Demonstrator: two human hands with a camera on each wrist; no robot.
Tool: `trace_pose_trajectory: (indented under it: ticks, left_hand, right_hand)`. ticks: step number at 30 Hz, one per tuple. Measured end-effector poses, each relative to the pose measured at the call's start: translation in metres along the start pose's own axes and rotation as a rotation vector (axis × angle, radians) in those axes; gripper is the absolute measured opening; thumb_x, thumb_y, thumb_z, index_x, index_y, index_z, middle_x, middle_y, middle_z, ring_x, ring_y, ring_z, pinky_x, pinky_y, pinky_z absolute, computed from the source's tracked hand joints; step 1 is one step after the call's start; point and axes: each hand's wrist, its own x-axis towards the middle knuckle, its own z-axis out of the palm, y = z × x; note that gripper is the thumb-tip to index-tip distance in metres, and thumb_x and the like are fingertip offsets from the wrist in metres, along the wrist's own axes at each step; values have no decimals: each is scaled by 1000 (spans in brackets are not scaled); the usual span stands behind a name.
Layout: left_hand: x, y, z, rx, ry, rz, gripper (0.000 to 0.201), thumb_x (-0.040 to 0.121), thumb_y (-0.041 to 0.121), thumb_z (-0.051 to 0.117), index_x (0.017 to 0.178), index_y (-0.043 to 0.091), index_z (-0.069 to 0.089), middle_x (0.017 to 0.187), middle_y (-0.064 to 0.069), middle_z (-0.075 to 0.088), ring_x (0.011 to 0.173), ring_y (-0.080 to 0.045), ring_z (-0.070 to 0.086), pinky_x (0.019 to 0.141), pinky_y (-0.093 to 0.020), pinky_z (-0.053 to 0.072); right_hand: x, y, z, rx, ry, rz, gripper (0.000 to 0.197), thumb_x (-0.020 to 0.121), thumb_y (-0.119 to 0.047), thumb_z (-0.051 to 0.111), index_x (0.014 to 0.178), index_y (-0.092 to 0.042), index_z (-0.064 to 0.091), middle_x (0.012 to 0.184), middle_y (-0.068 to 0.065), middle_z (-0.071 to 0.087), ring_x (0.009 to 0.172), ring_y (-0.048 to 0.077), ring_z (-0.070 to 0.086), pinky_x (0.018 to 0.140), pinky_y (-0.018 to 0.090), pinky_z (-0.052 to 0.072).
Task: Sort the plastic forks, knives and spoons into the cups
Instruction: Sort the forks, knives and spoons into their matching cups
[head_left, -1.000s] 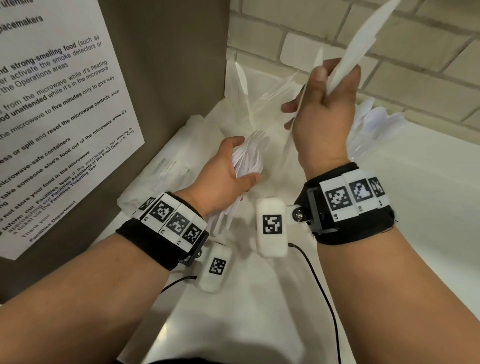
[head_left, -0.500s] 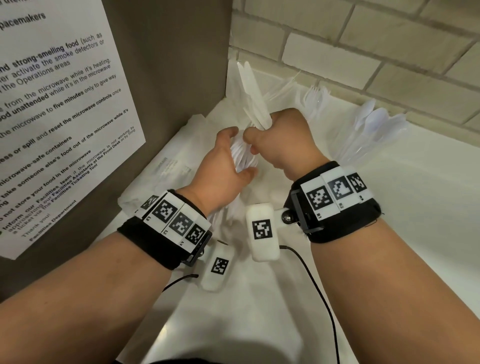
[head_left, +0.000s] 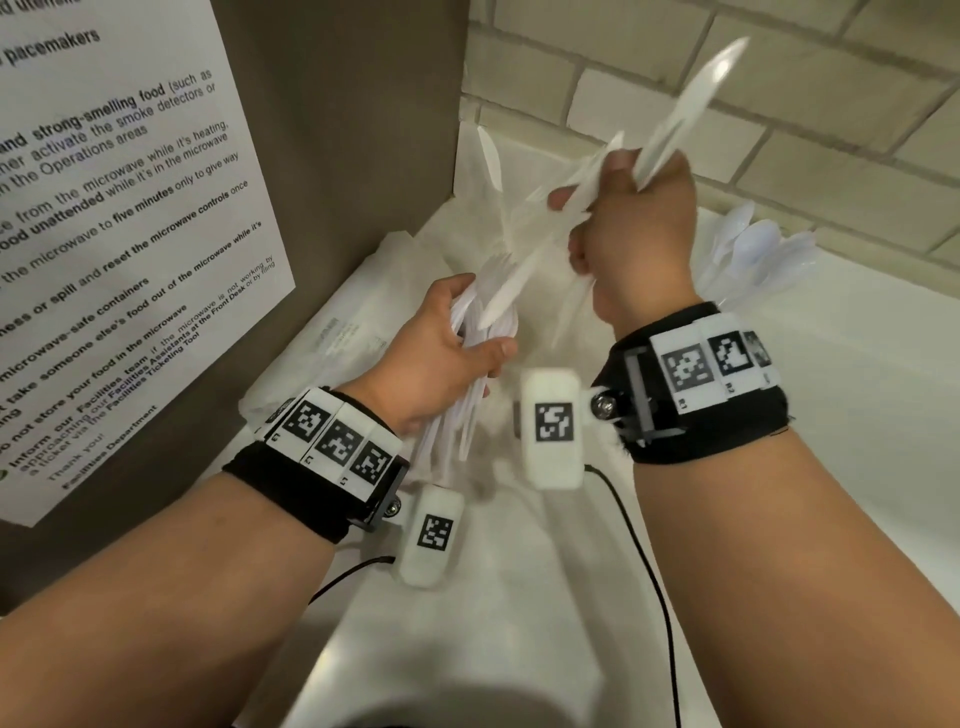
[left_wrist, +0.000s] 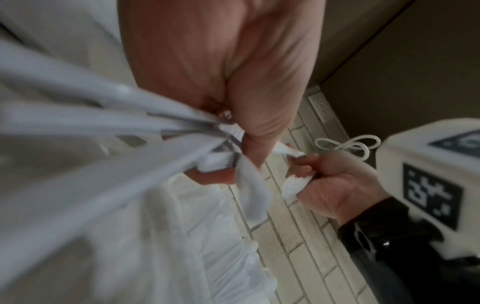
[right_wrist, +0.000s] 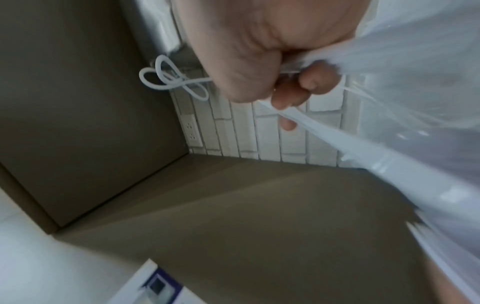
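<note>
Lifted since the earlier frame, the right hand no longer meets the left at the bundle. Left to right now: the left hand (head_left: 441, 353) grips the unsorted bundle of cutlery (head_left: 488, 312) low over the counter (head_left: 857, 415) — a steady stock to draw from — while the right hand (head_left: 634, 228) clenches several knives (head_left: 680, 119) up high, likely bound for a cup; spoons (head_left: 753, 249) stand far right.

Left side: brown panel (head_left: 337, 156) with posted notice (head_left: 119, 218) walls it off.
Back: brick wall (head_left: 779, 104) closes the corner.
Corner: upright white cutlery (head_left: 491, 161) crowds it.
Right: spoons (head_left: 753, 249) fan out near the wall.
Open run: white counter (head_left: 857, 389), near right.
</note>
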Motion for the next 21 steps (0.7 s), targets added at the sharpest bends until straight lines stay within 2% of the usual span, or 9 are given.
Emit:
trace_pose_trajectory:
  ticks: [2,5,7,10,14,18,21]
  left_hand:
    - [-1,0,-3,-107,-17,-37,60,86,11,68,136,24,36,97,-1,64,72,-11,64,65,-31,58]
    - [1,-1,-8,-238,-10,-88,55,87,9,66,134,22,40,88,-2,63,68,-13,61,67,-35,54]
    - [4,0,-11,-309,15,-113,53,88,8,65,134,21,42,85,-1,63,68,-13,61,69,-35,51]
    - [8,1,-18,-380,67,-135,47,90,8,63,132,18,44,77,1,63,65,-12,60,66,-32,50]
    - [13,3,-24,-447,132,-142,45,89,12,64,130,15,48,73,5,61,62,-10,61,61,-30,51]
    - [16,2,-27,-455,191,-127,43,88,14,64,128,15,50,68,8,64,61,-6,62,57,-27,54]
    - [17,1,-29,-464,193,-121,42,87,15,64,127,16,51,70,7,63,61,-5,63,58,-27,55]
  right_hand:
    - [12,-8,-5,71,72,-68,16,102,-15,36,86,-19,38,75,13,67,37,12,48,38,19,35]
    - [34,-16,-6,116,102,-167,13,101,-11,35,92,-17,42,72,9,64,42,14,48,42,23,38]
    - [48,-18,-2,134,106,-205,13,101,-12,35,98,-14,48,72,5,62,48,12,49,46,25,40]
    - [66,-14,13,198,78,-278,14,102,-13,35,99,-13,49,74,4,60,57,12,50,55,25,43]
    - [86,-6,39,181,44,-379,15,101,-14,36,95,-20,48,77,3,62,72,14,56,69,26,48]
    - [108,14,60,128,33,-400,14,99,-19,39,93,-26,50,78,0,63,83,18,64,88,42,52]
    - [124,34,67,68,20,-353,15,99,-21,40,93,-31,51,79,-4,65,89,22,64,92,44,51]
